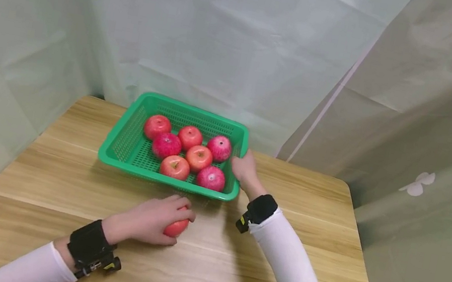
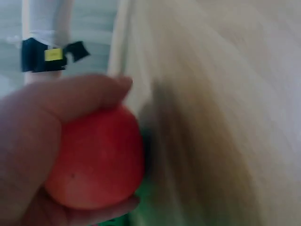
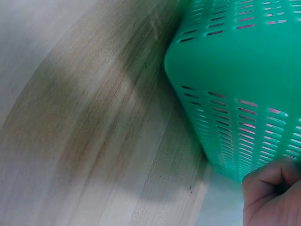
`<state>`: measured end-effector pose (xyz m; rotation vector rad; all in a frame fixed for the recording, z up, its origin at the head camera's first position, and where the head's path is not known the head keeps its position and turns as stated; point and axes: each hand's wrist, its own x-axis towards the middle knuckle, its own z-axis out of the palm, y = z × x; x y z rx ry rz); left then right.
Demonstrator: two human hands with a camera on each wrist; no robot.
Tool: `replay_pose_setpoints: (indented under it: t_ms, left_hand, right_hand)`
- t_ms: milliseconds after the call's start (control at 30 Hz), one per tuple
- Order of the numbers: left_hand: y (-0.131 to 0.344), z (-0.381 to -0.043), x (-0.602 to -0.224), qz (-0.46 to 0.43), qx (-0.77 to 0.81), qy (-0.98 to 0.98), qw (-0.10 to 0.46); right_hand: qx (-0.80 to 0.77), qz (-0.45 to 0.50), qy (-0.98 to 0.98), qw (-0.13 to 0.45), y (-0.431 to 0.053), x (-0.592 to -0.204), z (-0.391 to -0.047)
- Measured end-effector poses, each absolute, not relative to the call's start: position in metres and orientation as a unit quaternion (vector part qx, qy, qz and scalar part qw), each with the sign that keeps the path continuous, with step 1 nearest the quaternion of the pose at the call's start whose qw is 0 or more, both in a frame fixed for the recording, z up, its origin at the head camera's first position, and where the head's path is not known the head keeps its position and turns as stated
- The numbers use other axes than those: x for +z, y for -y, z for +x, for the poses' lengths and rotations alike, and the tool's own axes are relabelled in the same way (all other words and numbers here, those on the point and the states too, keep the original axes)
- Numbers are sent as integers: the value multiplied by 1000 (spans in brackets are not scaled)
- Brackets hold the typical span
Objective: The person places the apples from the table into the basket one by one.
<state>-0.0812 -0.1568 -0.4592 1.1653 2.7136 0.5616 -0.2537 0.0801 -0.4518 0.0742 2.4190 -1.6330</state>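
Note:
My left hand [image 1: 150, 218] grips a red apple [image 1: 176, 227] over the table, just in front of a green plastic basket [image 1: 147, 175]. In the left wrist view, thumb and fingers wrap the apple [image 2: 101, 160] from both sides. My right hand [image 1: 245, 168] holds the basket's right end at the rim. Its curled fingers show in the right wrist view beside the slotted wall [image 3: 235, 127]; part of that hand is out of frame. Inside the basket lie several red and pink apples [image 1: 199, 158], mostly toward the middle and right.
The basket stands near the back of a wooden table [image 1: 77, 185]. Pale cloth sheets [image 1: 226, 35] hang close behind it and on both sides. Black bands with small cameras sit on both wrists [image 1: 261, 209].

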Motion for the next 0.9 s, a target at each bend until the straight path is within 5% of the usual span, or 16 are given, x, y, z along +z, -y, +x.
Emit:
replay_pose_setpoints:
  t_ms: [200, 467, 733, 900]
  left_hand:
    - [164, -74, -437, 387, 255, -881, 98]
    - [180, -78, -399, 401, 259, -879, 19]
    - [204, -94, -372, 335, 250, -905, -81]
    - [215, -103, -367, 280, 271, -916, -94]
  right_hand:
    - [-558, 29, -822, 109, -81, -453, -254]
    - [-563, 33, -819, 107, -80, -453, -252]
    - [-565, 27, -818, 106, -79, -452, -252]
    - [-566, 31, -817, 106, -79, -453, -253]
